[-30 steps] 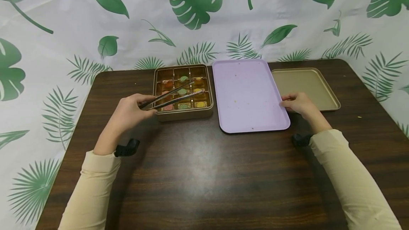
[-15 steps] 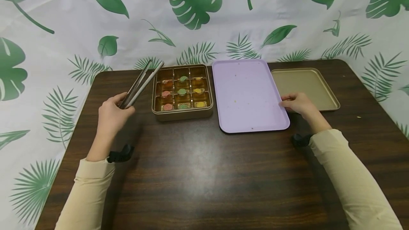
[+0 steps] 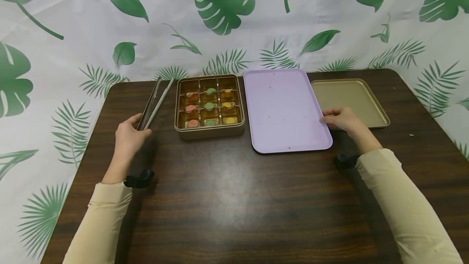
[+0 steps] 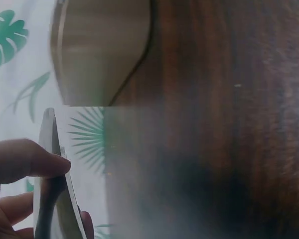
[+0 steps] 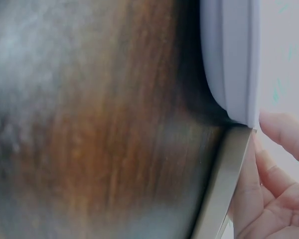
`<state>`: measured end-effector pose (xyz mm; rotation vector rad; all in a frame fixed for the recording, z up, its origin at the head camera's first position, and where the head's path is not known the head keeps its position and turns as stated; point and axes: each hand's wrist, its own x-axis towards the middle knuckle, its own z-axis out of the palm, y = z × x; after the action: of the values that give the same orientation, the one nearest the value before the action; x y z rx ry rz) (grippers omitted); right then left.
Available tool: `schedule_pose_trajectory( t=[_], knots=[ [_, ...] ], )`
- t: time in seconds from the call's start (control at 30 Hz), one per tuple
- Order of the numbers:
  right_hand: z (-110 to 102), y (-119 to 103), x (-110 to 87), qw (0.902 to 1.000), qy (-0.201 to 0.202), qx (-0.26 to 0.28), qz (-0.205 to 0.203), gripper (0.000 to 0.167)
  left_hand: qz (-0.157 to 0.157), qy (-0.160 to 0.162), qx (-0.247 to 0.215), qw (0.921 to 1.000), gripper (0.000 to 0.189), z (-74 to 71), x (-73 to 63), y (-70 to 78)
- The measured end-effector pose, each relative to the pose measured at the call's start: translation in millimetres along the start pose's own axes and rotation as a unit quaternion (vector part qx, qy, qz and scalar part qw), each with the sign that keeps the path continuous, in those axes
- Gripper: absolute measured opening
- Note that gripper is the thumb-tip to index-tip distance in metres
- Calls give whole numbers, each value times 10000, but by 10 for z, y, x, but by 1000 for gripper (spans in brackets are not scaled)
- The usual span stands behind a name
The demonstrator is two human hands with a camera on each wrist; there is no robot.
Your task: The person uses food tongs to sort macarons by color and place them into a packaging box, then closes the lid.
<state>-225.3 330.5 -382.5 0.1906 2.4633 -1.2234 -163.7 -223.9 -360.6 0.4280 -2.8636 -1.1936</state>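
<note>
My left hand [image 3: 129,138] grips metal tongs [image 3: 155,105] left of the gold tin, their serrated arms apart with nothing between them. In the left wrist view, the thumb lies along one arm of the tongs [image 4: 54,199]. Inside the gold tin [image 3: 210,132] is a clear divided insert with red, green and yellow round pieces in several compartments. At the right side of the lilac tray [image 3: 283,133], my right hand [image 3: 342,119] pinches the rim between thumb and fingers. The right wrist view shows its thumb and fingers [image 5: 249,189] near the tray corner.
A shallow gold tray or lid [image 3: 351,99] lies right of the lilac tray, partly behind the right hand. Small crumbs dot the lilac tray. Behind the dark wooden table [image 3: 227,199] hangs a leaf-patterned cloth [image 3: 271,23].
My left hand has drawn the tongs from above the tin to its left side, then lowered them towards the table. My right hand has stayed at the lilac tray's rim.
</note>
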Motion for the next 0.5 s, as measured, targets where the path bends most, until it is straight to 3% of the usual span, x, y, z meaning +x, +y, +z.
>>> schedule_pose_trajectory(
  t=[0.13, 0.27, 0.3, 0.4, 0.5],
  knots=[
    [-31, 48, 4, 9991, 4, 421, -62, 54, -68, -76, -34, 9999, 61, 43, 36, -71],
    [-114, 106, -5, 9940, 92, 1061, -245, 14, -55, -46, 8, 10000, 58, 71, 62, -136],
    [-145, 118, -11, 9925, 146, 1180, -282, 12, -43, -50, 27, 10000, 58, 77, 67, -149],
    [-257, 151, -44, 9904, 335, 1297, -332, 34, -45, -74, 43, 10000, 57, 97, 80, -177],
    [-379, 188, -89, 9891, 606, 1309, -294, 38, -76, -122, 37, 9999, 57, 110, 85, -186]
  ],
)
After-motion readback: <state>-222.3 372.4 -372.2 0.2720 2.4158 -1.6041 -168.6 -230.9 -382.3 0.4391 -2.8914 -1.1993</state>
